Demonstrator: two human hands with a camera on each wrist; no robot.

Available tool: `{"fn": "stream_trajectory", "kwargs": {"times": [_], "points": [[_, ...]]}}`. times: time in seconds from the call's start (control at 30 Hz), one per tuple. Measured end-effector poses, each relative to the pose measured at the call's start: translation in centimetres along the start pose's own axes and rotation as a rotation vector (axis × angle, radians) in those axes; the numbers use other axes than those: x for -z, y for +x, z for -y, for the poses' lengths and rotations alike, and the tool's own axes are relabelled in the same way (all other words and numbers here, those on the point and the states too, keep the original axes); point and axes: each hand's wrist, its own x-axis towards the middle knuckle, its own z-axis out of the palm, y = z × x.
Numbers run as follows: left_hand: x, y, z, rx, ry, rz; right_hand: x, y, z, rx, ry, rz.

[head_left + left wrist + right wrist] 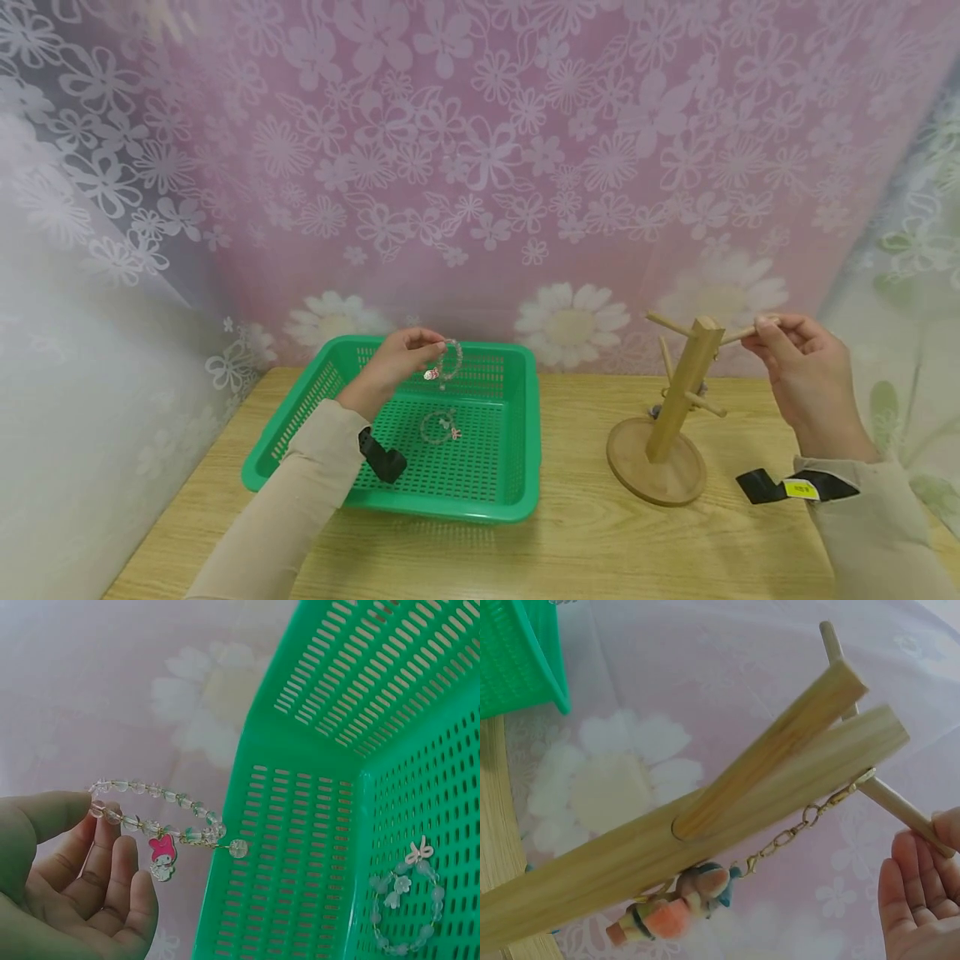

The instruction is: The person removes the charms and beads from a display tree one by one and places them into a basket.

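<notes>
Left hand [401,358]: thumb and fingertips pinched together on a bracelet of clear round beads with a pink-and-white character charm [450,360]; the bracelet is off the basket floor, hanging above the green rectangular plastic basket [531,425]. Right hand [806,362]: thumb and fingers clamped on the tip of a thin round light-wood peg [738,335], at 3 o'clock from the post top of the light-wood stand with a round base [682,392]. Stand is at 3 o'clock from basket. Second bracelet, pale translucent beads with a pink bow [437,427], lies on the basket floor, 6 o'clock from the held one. Right wrist view: gold-coloured metal chain [784,836] hangs at the held peg's post end, multicoloured figurine [671,919] at its lower end, beside the post. Wood-grain table [577,533] underneath; pink floral curtain [480,167] at 12 o'clock.
</notes>
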Motion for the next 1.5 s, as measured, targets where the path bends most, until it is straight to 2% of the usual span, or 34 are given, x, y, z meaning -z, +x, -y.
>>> {"fn": "stream_trajectory", "kwargs": {"times": [0.27,0.5,0.67,0.87,0.97,1.1,1.17,1.23,1.4,1.5], "points": [[0.0,0.4,0.5,0.007,0.022,-0.001,-0.5,-1.2,-0.1,0.09,-0.085,-0.12],[-0.2,0.1,0.2,0.029,0.034,0.013,-1.0,-2.4,-0.4,0.144,-0.071,-0.138],[0.0,0.2,0.5,0.029,0.038,0.013,-1.7,-3.4,-0.4,0.161,-0.152,-0.17],[0.1,0.5,1.3,0.034,0.037,0.007,-2.4,-4.1,-0.2,0.168,-0.181,-0.227],[0.1,0.7,1.4,0.042,0.047,0.013,-2.3,-4.2,-0.2,0.189,-0.174,-0.193],[0.2,0.8,1.4,0.053,0.054,0.017,-1.1,-4.2,-0.4,0.177,-0.161,-0.025],[0.2,0.9,1.5,0.055,0.056,0.019,0.0,-4.0,-0.9,0.136,-0.225,0.059],[0.3,0.9,1.5,0.057,0.053,0.023,1.2,-3.8,-1.5,0.082,-0.364,0.117],[0.3,1.0,1.9,0.067,0.065,0.029,3.4,-2.9,-3.4,-0.021,-0.764,0.147],[0.2,1.1,2.1,0.075,0.084,0.036,4.1,-2.1,-4.2,-0.049,-0.89,0.172]]}}
